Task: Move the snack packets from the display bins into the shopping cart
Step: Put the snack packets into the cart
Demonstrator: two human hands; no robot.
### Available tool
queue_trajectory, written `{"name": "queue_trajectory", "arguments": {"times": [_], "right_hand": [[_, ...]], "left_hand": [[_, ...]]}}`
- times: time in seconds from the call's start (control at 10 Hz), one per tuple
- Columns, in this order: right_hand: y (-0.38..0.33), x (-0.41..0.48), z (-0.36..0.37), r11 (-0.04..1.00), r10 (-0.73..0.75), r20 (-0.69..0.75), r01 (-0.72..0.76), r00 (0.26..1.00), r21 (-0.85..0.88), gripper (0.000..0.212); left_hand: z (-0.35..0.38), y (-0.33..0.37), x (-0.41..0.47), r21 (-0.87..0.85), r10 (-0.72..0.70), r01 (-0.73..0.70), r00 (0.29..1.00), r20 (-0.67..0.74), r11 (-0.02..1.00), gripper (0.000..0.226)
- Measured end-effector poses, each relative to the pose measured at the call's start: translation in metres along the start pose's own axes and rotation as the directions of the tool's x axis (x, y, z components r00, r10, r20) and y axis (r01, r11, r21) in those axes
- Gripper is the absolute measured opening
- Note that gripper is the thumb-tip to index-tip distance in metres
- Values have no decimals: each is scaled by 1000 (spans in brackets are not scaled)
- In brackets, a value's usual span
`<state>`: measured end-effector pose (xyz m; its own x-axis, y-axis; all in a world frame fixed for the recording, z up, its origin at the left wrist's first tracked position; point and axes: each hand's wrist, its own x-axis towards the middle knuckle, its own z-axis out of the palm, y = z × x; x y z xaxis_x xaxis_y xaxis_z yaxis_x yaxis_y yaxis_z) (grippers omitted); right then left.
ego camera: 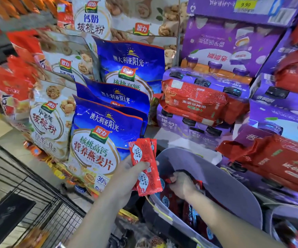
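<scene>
My left hand [126,173] grips a bundle of long red snack packets [145,167], held upright just left of the grey display bin [221,187]. My right hand [181,183] reaches down into that bin, fingers curled round more red packets [169,199] lying inside. The black wire shopping cart [37,203] stands at the lower left, below and left of my left forearm.
Blue and white oatmeal and walnut powder bags [98,140] hang on a rack behind my left hand. Purple drink cartons [207,126] and red packs are stacked at the right. A second grey bin [291,226] sits at the bottom right.
</scene>
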<state>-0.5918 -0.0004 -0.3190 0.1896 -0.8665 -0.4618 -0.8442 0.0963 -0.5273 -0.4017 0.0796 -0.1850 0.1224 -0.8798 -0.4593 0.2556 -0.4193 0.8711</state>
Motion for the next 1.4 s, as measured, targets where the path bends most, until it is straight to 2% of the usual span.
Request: {"name": "queue_trajectory", "arguments": {"times": [0.1, 0.2, 0.3, 0.4, 0.5, 0.6, 0.7, 0.8, 0.9, 1.0, 1.1, 1.2, 1.3, 1.4], "right_hand": [[-2, -19, -20, 983, -82, 31, 76, 996, 167, 42], [-2, -44, -49, 906, -173, 76, 129, 982, 404, 31], [-10, -71, -87, 819, -293, 12, 245, 956, 519, 12], [-21, -94, -115, 729, -333, 36, 232, 942, 644, 20], [-30, -105, -122, 593, -368, 37, 204, 929, 779, 20], [-47, -109, -117, 492, -315, -34, 194, 948, 849, 17], [-63, -107, -105, 514, -215, -142, 235, 966, 825, 18], [-65, -102, -101, 542, -202, -168, 253, 965, 801, 18], [-47, -90, -100, 631, -162, -139, 210, 977, 747, 16], [-11, -71, -94, 863, -145, -47, 150, 988, 483, 10], [28, -56, -87, 979, -147, 120, 162, 982, -126, 39], [50, -49, -79, 884, -164, 242, 251, 956, -395, 66], [55, -43, -73, 880, -115, 275, 227, 954, -418, 75], [58, -39, -69, 863, -78, 271, 201, 959, -464, 64]], "left_hand": [[3, 0, 2, -33, -12, 11, 1000, -9, 999, 22], [7, 0, 3, -55, -26, 26, 1000, 5, 998, 22], [10, -3, 5, -77, -29, 30, 1000, 3, 997, 19], [15, -3, 10, -52, -46, 42, 997, -62, 998, 28], [20, -1, 14, -39, -62, 59, 996, -66, 997, 38], [27, -6, 11, -62, -48, 47, 999, -11, 997, 34], [36, -4, -4, -43, 22, -19, 997, 74, 999, 27], [35, -10, -5, -2, 99, -99, 987, 128, 995, 19], [32, -12, -6, 4, 90, -91, 992, 93, 996, 19], [27, -14, -5, -15, 66, -66, 995, 69, 998, 19], [27, -15, -5, -23, 40, -38, 997, 72, 999, 15], [28, -17, -4, -31, 26, -23, 997, 76, 999, 18], [30, -15, -4, -21, 30, -29, 996, 82, 999, 18], [31, -16, -3, -10, 34, -33, 996, 85, 999, 16]]}}
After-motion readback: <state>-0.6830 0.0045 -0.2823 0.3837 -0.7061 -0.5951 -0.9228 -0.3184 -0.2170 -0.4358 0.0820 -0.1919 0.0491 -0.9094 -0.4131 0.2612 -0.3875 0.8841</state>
